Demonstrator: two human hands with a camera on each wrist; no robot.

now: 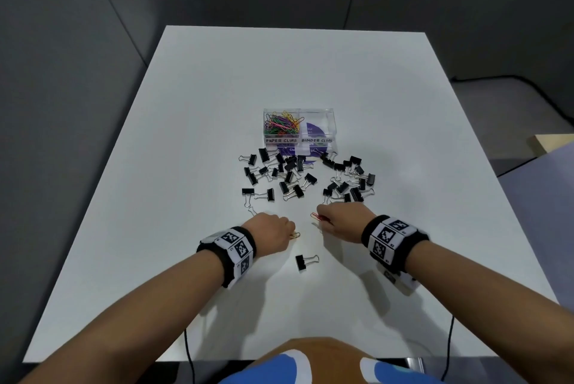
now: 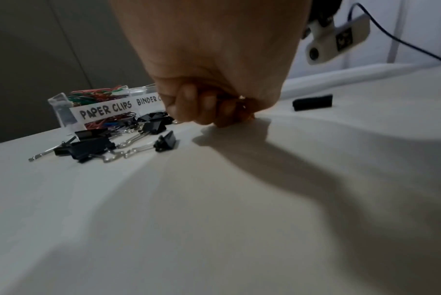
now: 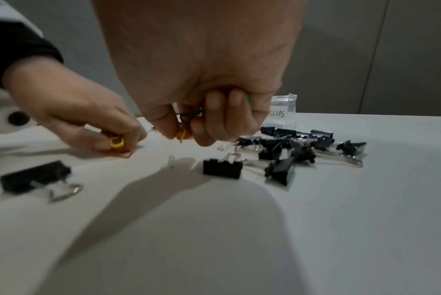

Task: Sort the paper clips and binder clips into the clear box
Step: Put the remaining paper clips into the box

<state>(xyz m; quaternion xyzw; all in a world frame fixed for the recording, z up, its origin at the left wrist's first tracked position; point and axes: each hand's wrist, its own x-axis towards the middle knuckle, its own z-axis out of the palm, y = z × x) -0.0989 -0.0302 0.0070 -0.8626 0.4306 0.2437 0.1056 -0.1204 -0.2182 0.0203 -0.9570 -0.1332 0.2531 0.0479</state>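
White laminate counter (image 1: 192,135) carries a clear plastic two-compartment box (image 1: 298,126) near its middle, hand-labelled PAPER CLIPS on the left and BINDER CLIPS on the right. The left compartment holds a heap of coloured wire paper clips (image 1: 281,126); the right compartment appears to hold no clips. Black steel binder clips with silver wire handles (image 1: 281,174) lie scattered in two loose groups just in front of the box, and one stray black binder clip (image 1: 306,262) sits apart, between the two forearms. The left hand (image 1: 271,232) is low on the counter, its grip closed by curled fingers on yellow and orange paper clips (image 3: 117,144). The right hand (image 1: 344,222) is likewise closed, pinching a small bunch of paper clips, a red one (image 1: 316,216) protruding and green wire showing in the right wrist view. Judgement: the paper clip sorting is nearly done, while the binder clips remain untouched. Risks from here: thin wire slipping out of a bunched pinch during the carry; loose clips falling among the binder clips in front of the box; a clip landing in the right compartment, since the divider is narrow; a wrist brushing the light box and shifting it.
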